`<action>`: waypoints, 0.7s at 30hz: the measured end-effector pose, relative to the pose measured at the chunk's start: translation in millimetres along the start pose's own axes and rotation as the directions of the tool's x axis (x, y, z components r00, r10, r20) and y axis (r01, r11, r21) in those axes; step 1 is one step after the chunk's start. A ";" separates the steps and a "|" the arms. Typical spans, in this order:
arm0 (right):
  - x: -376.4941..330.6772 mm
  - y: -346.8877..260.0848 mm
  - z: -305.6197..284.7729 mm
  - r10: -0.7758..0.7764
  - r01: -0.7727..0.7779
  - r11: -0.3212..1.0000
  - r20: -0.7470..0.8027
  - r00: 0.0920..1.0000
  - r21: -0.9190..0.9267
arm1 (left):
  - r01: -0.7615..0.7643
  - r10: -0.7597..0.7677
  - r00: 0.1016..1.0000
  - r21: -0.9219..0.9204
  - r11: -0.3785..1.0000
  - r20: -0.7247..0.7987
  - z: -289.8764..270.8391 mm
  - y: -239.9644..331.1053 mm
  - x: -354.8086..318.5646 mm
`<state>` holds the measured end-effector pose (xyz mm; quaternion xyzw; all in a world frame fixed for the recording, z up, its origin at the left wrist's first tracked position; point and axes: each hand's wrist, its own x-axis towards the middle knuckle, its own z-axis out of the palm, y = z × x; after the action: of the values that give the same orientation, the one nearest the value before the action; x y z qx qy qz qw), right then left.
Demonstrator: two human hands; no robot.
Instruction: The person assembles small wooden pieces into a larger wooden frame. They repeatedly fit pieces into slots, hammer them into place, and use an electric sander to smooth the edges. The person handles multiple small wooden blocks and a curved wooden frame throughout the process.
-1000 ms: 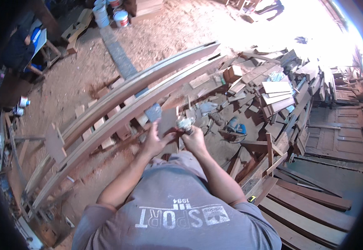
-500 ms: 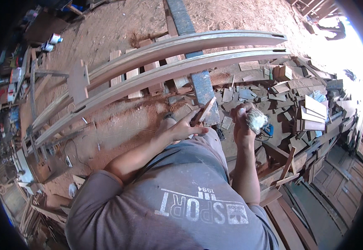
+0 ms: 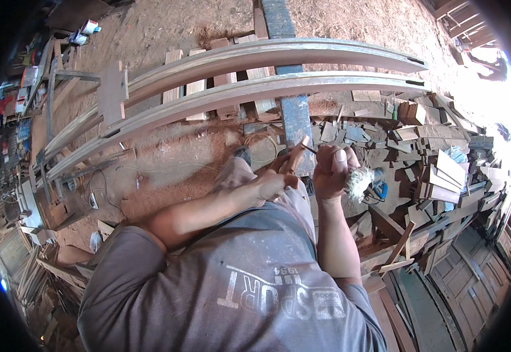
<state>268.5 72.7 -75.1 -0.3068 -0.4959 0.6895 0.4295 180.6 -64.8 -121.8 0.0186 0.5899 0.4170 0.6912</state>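
Curled right hand (image 3: 332, 173) near left hand (image 3: 272, 184)

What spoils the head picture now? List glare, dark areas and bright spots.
Head view: white glare washes out the upper right edge; head view: blackness swallows the corners; head view: light brightens the white tuft at the right hand.

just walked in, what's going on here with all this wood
A person is working with both hands in front of the body. The left hand grips a small wooden piece. The right hand holds a tool with a frayed, pale end, its thin dark shaft directed at the wood; whether they touch is hard to tell. Farther out, two long curved beams lie side by side, and a blue power tool sits among the offcuts.
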 end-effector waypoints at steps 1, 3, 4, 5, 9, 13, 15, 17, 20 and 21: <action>4.1 -5.5 -0.3 -0.032 0.032 0.998 0.009 0.999 0.060 | -0.043 0.043 0.999 -0.042 0.998 0.002 4.5 2.9 -5.5; 14.6 -27.5 4.1 -0.136 0.124 0.976 0.061 0.989 0.177 | -0.028 0.028 0.999 -0.017 0.999 0.015 3.9 6.8 -5.2; 19.8 -41.6 8.0 -0.205 0.175 0.955 0.107 0.973 0.239 | -0.019 0.019 1.000 -0.008 1.000 0.021 3.7 7.0 -6.8; 21.4 -60.1 11.9 -0.238 0.191 0.939 0.141 0.961 0.285 | -0.032 0.033 0.999 -0.013 0.999 0.010 4.3 7.0 -8.6; -0.4 -7.7 -13.9 -0.247 0.267 0.924 0.104 0.963 -0.274 | -0.174 0.179 0.982 -0.077 0.982 0.057 6.5 -9.3 3.8; 9.6 7.7 -23.5 -0.333 0.361 0.657 0.175 0.926 -0.662 | 0.033 -0.036 0.999 0.141 0.989 0.019 -9.3 -21.2 37.2; 12.9 -22.9 -4.9 -0.198 0.204 0.972 0.058 0.978 -0.120 | 0.121 -0.139 0.986 0.178 0.977 0.094 -11.6 -8.4 26.2; 11.0 -54.0 14.4 -0.232 0.197 0.939 0.097 0.968 0.281 | 0.059 -0.063 0.997 0.091 0.994 0.047 -7.0 -17.9 22.3; -12.8 -2.4 10.3 0.012 -0.006 0.997 -0.079 0.997 0.082 | -0.129 0.128 0.992 0.030 0.991 0.013 -0.2 -26.0 19.5; -13.3 -3.0 1.3 -0.037 0.027 0.971 -0.037 0.999 -0.239 | -0.153 0.152 0.988 0.045 0.987 0.032 -1.6 -25.8 12.1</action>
<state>274.1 60.7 -71.9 -0.3624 -0.5711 0.6115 0.4105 193.1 -75.2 -145.4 0.0861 0.5865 0.4543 0.6650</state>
